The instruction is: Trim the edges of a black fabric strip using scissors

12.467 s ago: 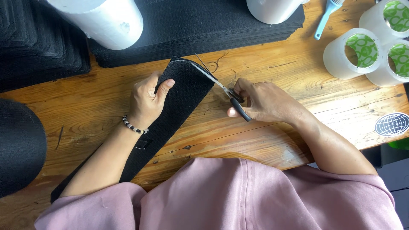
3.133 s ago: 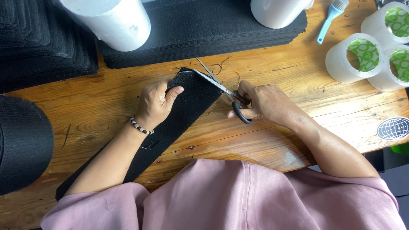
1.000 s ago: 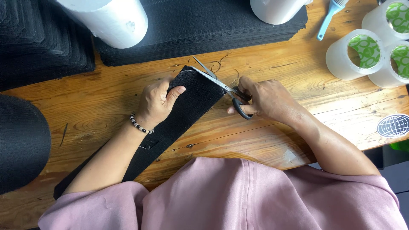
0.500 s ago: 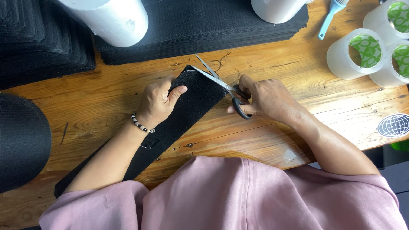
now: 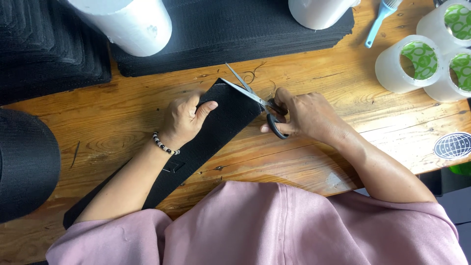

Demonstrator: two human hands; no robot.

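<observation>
Left hand: the left hand (image 5: 185, 120) is pressed flat-curled on the black mesh strip (image 5: 216, 120), thumb laid over the top face, fingers wrapped round the left edge; the strip is pinned to the wooden table (image 5: 314, 147).
Right hand: the right hand (image 5: 304, 115) is closed through the black loops of the scissors (image 5: 255, 98); the blades are parted in a narrow V at the strip's far end.
Strip position: laid diagonally, from the near left table edge up to the centre, its far end just short of the stack of black sheets (image 5: 230, 34).
Surroundings: a white roll (image 5: 130, 22) rests on the sheets at far left; tape rolls (image 5: 409, 61) and a blue brush (image 5: 380, 19) lie far right, well apart from the cut.
Risk, thumb: the thumb is judged near the blade line; a slip could nick it.
Risk, cut line: a crooked or frayed edge is judged likely if the strip shifts under light pressure.
Risk, threads: loose threads (image 5: 252, 76) beside the blades could snag.
</observation>
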